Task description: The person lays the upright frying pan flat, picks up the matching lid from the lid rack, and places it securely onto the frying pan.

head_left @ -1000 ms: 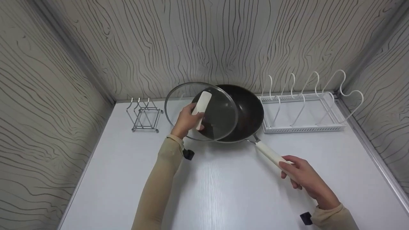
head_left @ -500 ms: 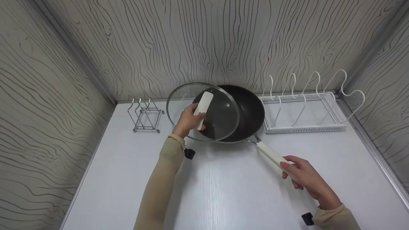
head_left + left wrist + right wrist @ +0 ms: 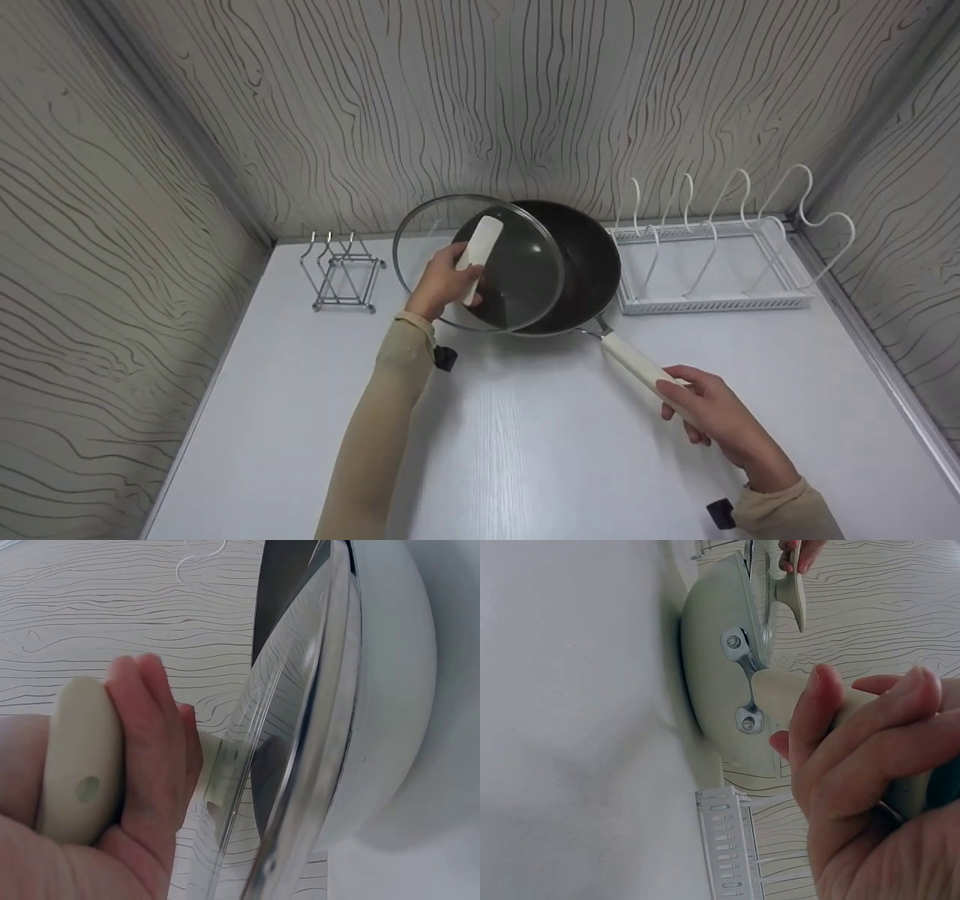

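Observation:
My left hand [image 3: 444, 281] grips the cream handle [image 3: 484, 238] of a round glass lid [image 3: 517, 262] with a metal rim. The lid sits off to the left over a dark-lined wok [image 3: 589, 262], covering only part of its opening. In the left wrist view the lid [image 3: 300, 742] tilts against the rim of the wok [image 3: 390, 697], whose outside is pale. With curled fingers my right hand [image 3: 716, 412] holds the wok's long cream handle [image 3: 634, 360]. Two rivets join that handle's metal bracket [image 3: 748, 682] to the wok's side in the right wrist view.
A white rack [image 3: 712, 303] with tall wavy wire dividers stands right of the wok. To the left is a small chrome wire rack [image 3: 341, 304]. All rest on a white tabletop [image 3: 480, 450], with wood-grain panels [image 3: 480, 97] behind and at both sides.
The lid and my left hand have shifted very slightly to the right in the head view. Otherwise the hands, wok and racks look the same.

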The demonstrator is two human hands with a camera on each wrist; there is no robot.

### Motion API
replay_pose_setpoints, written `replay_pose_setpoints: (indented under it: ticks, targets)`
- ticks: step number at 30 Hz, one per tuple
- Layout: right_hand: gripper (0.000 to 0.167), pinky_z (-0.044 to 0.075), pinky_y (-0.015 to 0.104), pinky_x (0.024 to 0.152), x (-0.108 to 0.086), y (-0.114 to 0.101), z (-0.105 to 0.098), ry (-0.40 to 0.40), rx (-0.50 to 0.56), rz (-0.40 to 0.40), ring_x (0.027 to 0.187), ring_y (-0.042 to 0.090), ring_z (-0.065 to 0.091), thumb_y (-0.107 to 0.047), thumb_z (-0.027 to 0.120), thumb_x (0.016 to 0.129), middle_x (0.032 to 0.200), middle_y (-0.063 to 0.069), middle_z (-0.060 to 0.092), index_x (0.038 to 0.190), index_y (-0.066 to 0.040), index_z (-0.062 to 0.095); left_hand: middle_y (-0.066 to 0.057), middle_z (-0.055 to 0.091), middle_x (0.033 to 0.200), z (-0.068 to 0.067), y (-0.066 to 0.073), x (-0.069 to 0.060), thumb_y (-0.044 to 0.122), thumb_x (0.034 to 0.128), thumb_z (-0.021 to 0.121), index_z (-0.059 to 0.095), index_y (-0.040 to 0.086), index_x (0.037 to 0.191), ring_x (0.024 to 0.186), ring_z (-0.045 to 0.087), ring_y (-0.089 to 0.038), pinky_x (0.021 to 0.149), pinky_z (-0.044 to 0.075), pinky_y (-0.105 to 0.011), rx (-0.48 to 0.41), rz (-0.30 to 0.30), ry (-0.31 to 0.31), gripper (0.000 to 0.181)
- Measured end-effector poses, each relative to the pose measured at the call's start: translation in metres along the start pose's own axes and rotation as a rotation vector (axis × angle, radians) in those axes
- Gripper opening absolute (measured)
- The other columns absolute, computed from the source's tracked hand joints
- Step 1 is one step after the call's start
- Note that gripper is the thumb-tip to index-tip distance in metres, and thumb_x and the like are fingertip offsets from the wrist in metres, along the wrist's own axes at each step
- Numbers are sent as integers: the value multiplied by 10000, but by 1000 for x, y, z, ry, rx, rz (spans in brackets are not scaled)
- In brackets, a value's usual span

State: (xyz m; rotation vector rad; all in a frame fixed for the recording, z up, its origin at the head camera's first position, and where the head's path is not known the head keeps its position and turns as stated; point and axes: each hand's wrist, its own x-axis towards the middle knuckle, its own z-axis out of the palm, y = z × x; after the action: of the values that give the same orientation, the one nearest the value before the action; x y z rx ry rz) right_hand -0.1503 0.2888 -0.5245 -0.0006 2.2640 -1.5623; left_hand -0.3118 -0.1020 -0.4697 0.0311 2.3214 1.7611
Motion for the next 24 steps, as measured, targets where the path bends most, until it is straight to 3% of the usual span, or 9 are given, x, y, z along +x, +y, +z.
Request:
replay_pose_setpoints:
  ticks: [9, 16, 24]
  targets:
    - [592, 383, 196, 428, -1, -1, 1, 13, -6, 21, 465, 66, 447, -343, 557, 1077, 800, 38, 670, 1489, 63, 430, -199, 641, 1149, 0, -2, 3, 108, 1020, 631, 436, 49, 1540, 745, 697, -188, 641, 637, -318, 8, 0, -12, 558]
    - [618, 389, 211, 433, 1, 1, 0, 12, -13, 11, 461, 71, 444, -354, 543, 1082, 801, 38, 664, 1511, 69, 404, -185, 632, 1145, -2, -2, 4, 92, 1026, 633, 428, 36, 1537, 857, 684, -216, 680, 644, -334, -31, 6, -37, 554]
    - [623, 399, 211, 432, 1, 1, 1, 20, -18, 23, 459, 73, 452, -357, 542, 1082, 805, 38, 663, 1515, 67, 398, -177, 619, 1161, -1, -1, 6, 83, 1007, 654, 443, 39, 1526, 896, 700, -270, 663, 642, -327, -17, -16, -27, 562]
